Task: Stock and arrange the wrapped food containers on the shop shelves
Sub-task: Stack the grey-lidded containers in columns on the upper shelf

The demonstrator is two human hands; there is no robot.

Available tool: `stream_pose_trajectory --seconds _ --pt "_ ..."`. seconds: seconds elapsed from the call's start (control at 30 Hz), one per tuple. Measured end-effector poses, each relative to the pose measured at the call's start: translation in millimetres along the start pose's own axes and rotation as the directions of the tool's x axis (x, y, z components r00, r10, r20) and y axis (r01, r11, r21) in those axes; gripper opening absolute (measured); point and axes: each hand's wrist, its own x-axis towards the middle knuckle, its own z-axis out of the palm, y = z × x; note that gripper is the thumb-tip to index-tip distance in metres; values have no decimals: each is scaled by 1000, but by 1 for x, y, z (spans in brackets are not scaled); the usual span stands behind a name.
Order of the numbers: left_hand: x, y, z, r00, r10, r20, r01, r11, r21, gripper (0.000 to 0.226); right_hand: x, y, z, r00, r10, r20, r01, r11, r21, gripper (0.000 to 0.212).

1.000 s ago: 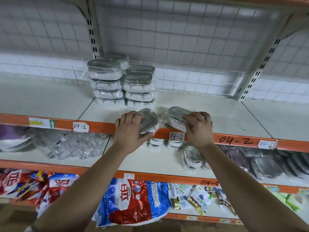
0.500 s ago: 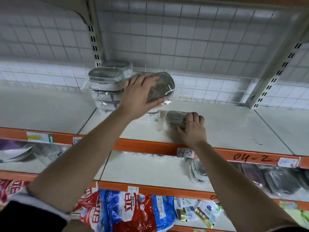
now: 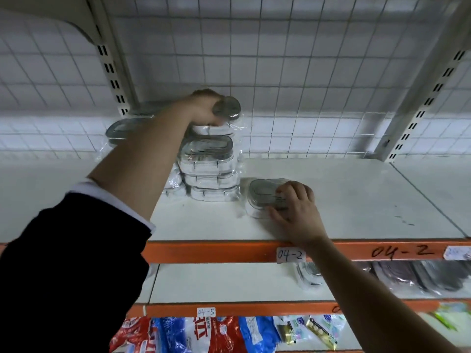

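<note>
- grip: left hand [image 3: 204,108], upper centre of the frame, is curled round the top box [image 3: 228,108], a wrapped one, at the head of the rear stack [image 3: 211,128]. it is too blurred to tell whether the box rests there or hangs just above.
- right hand [image 3: 293,210], centre right, has its fingers bent over the lid of the shelf box [image 3: 263,197] with the thumb at the near side. that box lies flat on the shelf [image 3: 344,200].
- relation: the shelf box sits just right of the front stack [image 3: 209,171] in the frame, near it but apart. its long axis runs roughly across the frame, much like the stacked ones.
- nearer hand: the right hand is already on the shelf box, and the left is higher and further back. any move to the stacks would likely go leftward and back.
- counts: two hands, one box in each.
- front stack: three boxes show.
- rear stack: only its top shows.
- left stack [image 3: 122,126]: one lid shows beside the forearm and the rest is hidden.
- outward: the orange rail [image 3: 204,250] carries a paper label [image 3: 290,254] reading 04-2.
- lower boxes [image 3: 309,275] lie under the rail, number unclear.
- red and blue bags [image 3: 198,335] fill the bottom edge.
</note>
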Motion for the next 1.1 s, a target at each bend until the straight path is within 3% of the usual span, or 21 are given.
stream_pose_trajectory --seconds 0.1,0.23,0.43,0.57,0.77,0.87,1.1 --pt "11 -7 -4 994 -11 108 15 999 -35 64 0 1 1 1000 -16 -22 16 1000 -5 44" --pt "16 -5 -8 987 -17 158 11 999 43 62 1 2 2 999 -27 -29 26 1000 -4 43" --pt "-6 11 0 997 -20 -69 37 969 244 54 3 1 1 999 -34 31 32 997 64 46" --pt "-48 28 11 962 46 -270 -15 993 118 44 5 5 -2 991 16 132 -28 996 85 54" --pt "-133 50 55 872 104 -479 -88 995 56 27 2 1 -4 998 -8 66 -2 989 148 39" --pt "-170 48 89 844 130 -521 -121 991 51 21 0 3 -4 998 30 59 -39 987 153 37" --pt "-208 32 145 898 10 -440 -33 998 -46 35 -3 4 -4 998 56 35 -59 996 63 43"
